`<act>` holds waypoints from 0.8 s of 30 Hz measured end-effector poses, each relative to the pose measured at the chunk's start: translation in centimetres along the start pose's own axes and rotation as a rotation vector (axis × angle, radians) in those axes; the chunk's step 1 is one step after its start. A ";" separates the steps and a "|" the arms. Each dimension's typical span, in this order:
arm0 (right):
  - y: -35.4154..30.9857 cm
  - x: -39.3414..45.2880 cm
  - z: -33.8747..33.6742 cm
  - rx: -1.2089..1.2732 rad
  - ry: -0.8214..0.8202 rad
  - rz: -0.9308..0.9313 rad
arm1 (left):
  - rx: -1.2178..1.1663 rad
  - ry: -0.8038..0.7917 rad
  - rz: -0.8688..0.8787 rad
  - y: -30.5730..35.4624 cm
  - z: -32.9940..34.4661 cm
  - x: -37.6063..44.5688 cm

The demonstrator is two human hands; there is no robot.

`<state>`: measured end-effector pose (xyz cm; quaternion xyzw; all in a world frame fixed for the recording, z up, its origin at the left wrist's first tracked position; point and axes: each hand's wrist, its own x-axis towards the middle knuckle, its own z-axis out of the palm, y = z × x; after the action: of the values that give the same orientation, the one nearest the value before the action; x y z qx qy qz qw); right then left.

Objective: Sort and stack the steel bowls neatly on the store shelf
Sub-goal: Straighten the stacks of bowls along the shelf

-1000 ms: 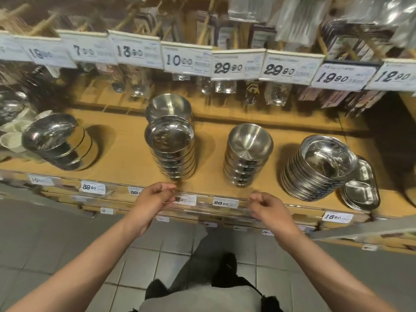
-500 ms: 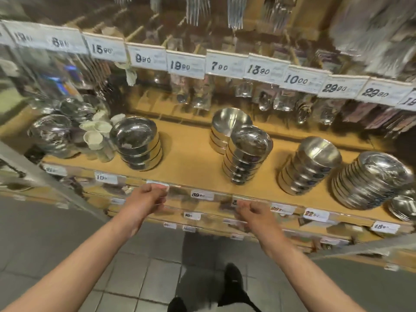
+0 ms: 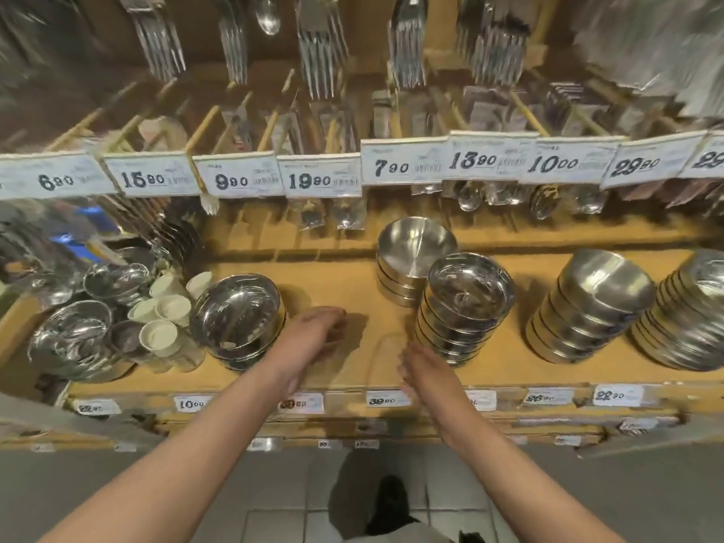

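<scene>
Several stacks of steel bowls stand on the wooden shelf point(image 3: 352, 291). A short stack point(image 3: 239, 319) sits left of centre, a tall stack point(image 3: 466, 307) right of centre with a low stack point(image 3: 411, 260) behind it, and two more stacks point(image 3: 591, 307) point(image 3: 689, 315) lie further right. My left hand point(image 3: 313, 339) hovers over the bare shelf just right of the short stack, fingers relaxed, holding nothing. My right hand point(image 3: 427, 370) is above the shelf's front edge, just left of the tall stack's base, fingers straight and blurred, empty.
Loose steel bowls point(image 3: 74, 339) and white cups point(image 3: 164, 315) crowd the shelf's left end. Price tags point(image 3: 321, 180) hang on a rail above, with packed forks and spoons point(image 3: 321, 52) on pegs. Labels point(image 3: 380, 399) line the shelf front. Grey tiled floor lies below.
My view has swung left and closer. Both hands have risen from the shelf's front label strip to over the shelf surface, between the short stack and the tall stack.
</scene>
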<state>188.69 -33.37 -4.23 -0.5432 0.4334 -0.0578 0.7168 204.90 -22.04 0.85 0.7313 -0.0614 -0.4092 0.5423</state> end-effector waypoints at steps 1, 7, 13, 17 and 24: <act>-0.3 0.7 0.6 0.021 -0.007 0.006 | 0.011 -0.019 0.005 1.1 -0.1 1.1; -2.1 5.4 3.7 0.137 0.039 -0.017 | 0.171 -0.114 0.005 6.8 -0.5 8.4; -2.3 8.9 5.6 0.189 0.260 -0.046 | 0.202 -0.338 -0.087 8.8 1.3 15.6; -1.2 9.7 6.5 0.300 0.361 -0.075 | 0.285 -0.447 -0.155 8.0 3.3 18.3; 0.6 9.6 7.6 0.330 0.466 -0.061 | 0.296 -0.427 -0.193 6.8 5.6 20.5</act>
<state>199.58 -32.91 -9.78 -0.4040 0.5546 -0.2726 0.6744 217.04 -39.89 -4.74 0.7022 -0.1633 -0.5904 0.3629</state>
